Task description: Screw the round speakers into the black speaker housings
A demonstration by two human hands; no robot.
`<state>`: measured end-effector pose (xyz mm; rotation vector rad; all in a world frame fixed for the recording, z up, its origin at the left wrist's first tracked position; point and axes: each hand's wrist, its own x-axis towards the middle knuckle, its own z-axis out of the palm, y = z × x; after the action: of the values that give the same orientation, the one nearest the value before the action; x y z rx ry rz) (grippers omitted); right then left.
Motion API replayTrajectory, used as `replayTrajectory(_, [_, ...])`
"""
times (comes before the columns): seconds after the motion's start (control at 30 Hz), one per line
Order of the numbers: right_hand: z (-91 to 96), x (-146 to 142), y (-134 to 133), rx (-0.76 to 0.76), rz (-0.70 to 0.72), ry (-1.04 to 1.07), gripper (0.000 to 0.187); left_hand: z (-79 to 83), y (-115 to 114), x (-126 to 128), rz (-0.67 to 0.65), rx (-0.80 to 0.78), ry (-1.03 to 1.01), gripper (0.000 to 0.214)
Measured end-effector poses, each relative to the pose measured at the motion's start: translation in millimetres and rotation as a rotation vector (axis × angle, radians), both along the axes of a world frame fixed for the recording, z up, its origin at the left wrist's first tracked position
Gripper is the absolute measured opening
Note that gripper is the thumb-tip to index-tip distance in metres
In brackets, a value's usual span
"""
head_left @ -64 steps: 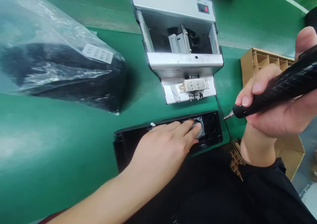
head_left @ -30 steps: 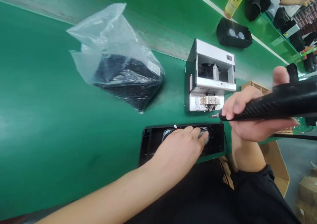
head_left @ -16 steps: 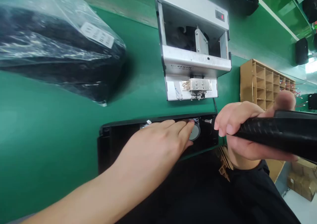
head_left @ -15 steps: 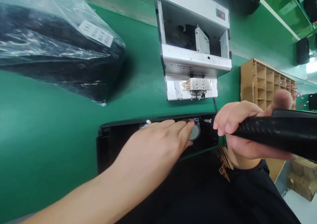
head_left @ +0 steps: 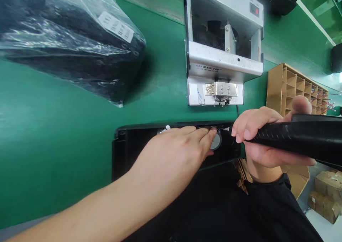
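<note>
A long black plastic housing (head_left: 128,142) lies on the bench in front of me, with its hollow side up. My left hand (head_left: 179,145) reaches into it, fingers and thumb closed about a small round speaker (head_left: 216,141) with a grey back. My right hand (head_left: 256,131) is wrapped round a black electric screwdriver (head_left: 291,133), held nearly level from the right. Its spring-covered tip (head_left: 226,129) meets the speaker's upper right edge; whether a screw sits there is too small to tell. A white connector (head_left: 167,127) shows at the housing's far rim.
A silver machine (head_left: 224,62) with a lit red switch stands beyond the housing. Plastic-wrapped black goods (head_left: 80,46) lie at the upper left. A divided cardboard box (head_left: 276,87) with red wires is at the right; cartons (head_left: 326,195) stand on the floor.
The whole view has shifted, so the bench things appear farther right. The screwdriver's tip is closer to the speaker and its spring shows less. My left hand keeps its place on the speaker.
</note>
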<state>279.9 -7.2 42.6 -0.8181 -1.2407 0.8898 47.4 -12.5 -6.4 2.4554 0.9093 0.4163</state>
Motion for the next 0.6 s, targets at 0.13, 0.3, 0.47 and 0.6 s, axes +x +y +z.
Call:
replayTrajectory(0.13, [0.4, -6, 0, -0.022, -0.101, -0.062, 0.059, 1.2, 0, 1, -0.014, 0.029, 0.02, 0.04])
replayTrajectory(0.3, [-4.8, -7, 0, -0.011, -0.087, -0.016, 0.063, 0.3, 0, 1, 0.005, 0.015, 0.009, 0.039])
replayTrajectory(0.47, [-2.5, -2, -10, -0.03, -0.073, -0.043, 0.057, -1.2, 1, 1, -0.005, -0.003, 0.035, 0.04])
replayTrajectory(0.6, [7.3, 5, -14, -0.194, -0.024, -0.115, 0.065, -2.1, 2, 2, -0.007, -0.003, 0.054, 0.04])
